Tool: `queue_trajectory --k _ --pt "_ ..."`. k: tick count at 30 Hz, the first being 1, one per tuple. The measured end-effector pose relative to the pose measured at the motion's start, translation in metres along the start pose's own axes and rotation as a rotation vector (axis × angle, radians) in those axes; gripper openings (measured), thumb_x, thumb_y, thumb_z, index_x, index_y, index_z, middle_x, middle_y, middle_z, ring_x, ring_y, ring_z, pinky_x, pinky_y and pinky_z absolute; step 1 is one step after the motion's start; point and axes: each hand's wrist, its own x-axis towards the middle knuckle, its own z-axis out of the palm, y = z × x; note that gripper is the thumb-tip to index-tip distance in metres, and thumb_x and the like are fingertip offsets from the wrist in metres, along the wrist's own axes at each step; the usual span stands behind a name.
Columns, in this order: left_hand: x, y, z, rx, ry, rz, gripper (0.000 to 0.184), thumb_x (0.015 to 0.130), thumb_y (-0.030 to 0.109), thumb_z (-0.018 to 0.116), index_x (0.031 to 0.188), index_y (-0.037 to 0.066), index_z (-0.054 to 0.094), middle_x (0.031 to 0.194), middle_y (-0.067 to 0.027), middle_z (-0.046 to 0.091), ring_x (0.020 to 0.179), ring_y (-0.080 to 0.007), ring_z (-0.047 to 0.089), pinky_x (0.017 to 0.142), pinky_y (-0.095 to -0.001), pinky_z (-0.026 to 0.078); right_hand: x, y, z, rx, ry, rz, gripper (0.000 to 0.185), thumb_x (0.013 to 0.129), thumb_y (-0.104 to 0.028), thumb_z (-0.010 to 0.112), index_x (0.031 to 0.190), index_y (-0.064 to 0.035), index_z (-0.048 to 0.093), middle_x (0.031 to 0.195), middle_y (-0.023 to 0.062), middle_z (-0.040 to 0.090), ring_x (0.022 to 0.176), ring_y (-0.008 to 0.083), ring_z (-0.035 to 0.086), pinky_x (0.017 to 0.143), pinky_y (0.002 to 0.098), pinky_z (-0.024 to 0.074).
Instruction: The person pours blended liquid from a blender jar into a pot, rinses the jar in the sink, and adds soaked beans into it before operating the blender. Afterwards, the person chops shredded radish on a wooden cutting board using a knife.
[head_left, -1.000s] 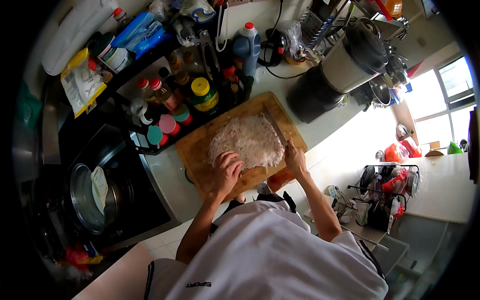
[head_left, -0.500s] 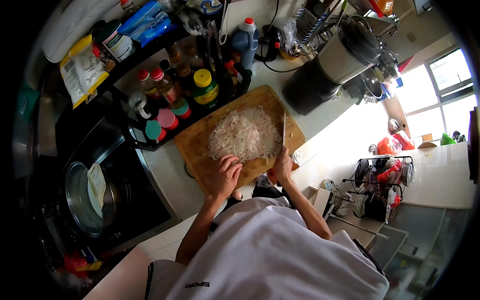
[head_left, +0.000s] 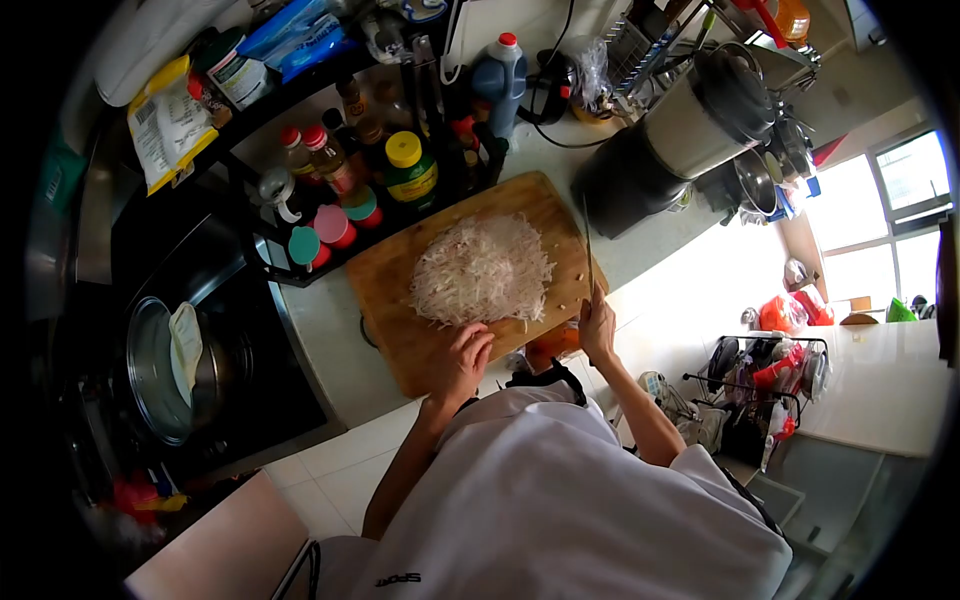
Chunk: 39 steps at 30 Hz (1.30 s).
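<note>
A heap of shredded pale vegetable, with a pinkish tint, (head_left: 480,272) lies on the wooden cutting board (head_left: 392,345). My right hand (head_left: 598,328) is wrapped round the handle of a kitchen knife (head_left: 588,245). The blade points away from me along the board's right edge, apart from the heap and seen nearly edge-on. At the near edge of the heap is my left hand (head_left: 466,360), its fingers loosely bent and slightly apart with nothing in them. Whether its fingertips touch the shreds I cannot tell. A few small scraps lie on the board between heap and knife.
Behind the board stand seasoning jars and bottles, including a yellow-lidded jar (head_left: 410,168). A large blender-like appliance (head_left: 670,140) is at the back right. To the left, a glass-sided pot (head_left: 160,375) with a pale cloth sits on the black stove.
My right hand has carried the knife rightward, away from the heap to the board's edge. My left hand has drawn back slightly toward me. The camera view has shifted a little.
</note>
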Motion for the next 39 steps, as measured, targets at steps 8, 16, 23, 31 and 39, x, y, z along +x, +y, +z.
queue_trajectory --k 8,16,23,31,39 --pt "0.001 -0.032 0.105 0.118 -0.184 -0.059 0.030 0.082 0.009 0.065 0.111 0.001 0.060 0.110 -0.0151 0.058 0.101 -0.0320 0.058 0.088 -0.0389 0.047 -0.022 -0.026 0.012 0.332 -0.351 0.176 0.063 0.090 -0.002 0.047 0.146 0.0008 0.020 0.132 0.0299 0.044 0.117 0.0443 0.047 0.098 0.0439 0.0382" --pt "0.038 -0.004 0.157 0.104 -0.002 -0.005 0.033 0.077 -0.003 0.059 0.110 0.002 0.057 0.110 -0.0148 0.055 0.104 -0.0334 0.053 0.091 -0.0402 0.045 0.070 -0.013 -0.041 0.400 -0.587 -0.047 0.043 0.090 -0.006 0.048 0.131 0.0009 0.038 0.085 0.0279 0.061 0.071 0.0467 0.059 0.060 0.0491 0.0456" --pt "0.060 0.030 0.190 0.292 0.055 -0.124 0.045 0.072 -0.005 0.059 0.117 -0.003 0.054 0.111 -0.0179 0.049 0.102 -0.0369 0.049 0.090 -0.0434 0.043 0.111 0.021 -0.014 0.275 -0.841 -0.347 0.025 0.089 -0.011 0.047 0.111 0.0007 0.044 0.078 0.0251 0.062 0.069 0.0445 0.060 0.059 0.0508 0.0458" --pt "0.051 0.038 0.166 0.253 0.259 -0.188 0.042 0.079 -0.002 0.056 0.121 -0.001 0.053 0.121 -0.0189 0.047 0.108 -0.0367 0.050 0.096 -0.0420 0.042 0.147 -0.013 -0.033 0.239 -0.854 -0.510 0.019 0.087 -0.007 0.049 0.102 0.0041 0.047 0.076 0.0265 0.060 0.069 0.0450 0.060 0.057 0.0506 0.0462" --pt "0.041 -0.013 0.137 -0.135 0.974 -0.542 0.071 0.074 0.015 0.072 0.134 0.000 0.037 0.119 -0.0173 0.047 0.104 -0.0322 0.051 0.086 -0.0465 0.043 0.138 -0.070 -0.026 0.486 -0.802 -0.638 0.013 0.088 -0.002 0.050 0.100 0.0022 0.049 0.073 0.0240 0.059 0.069 0.0455 0.057 0.055 0.0461 0.0443"
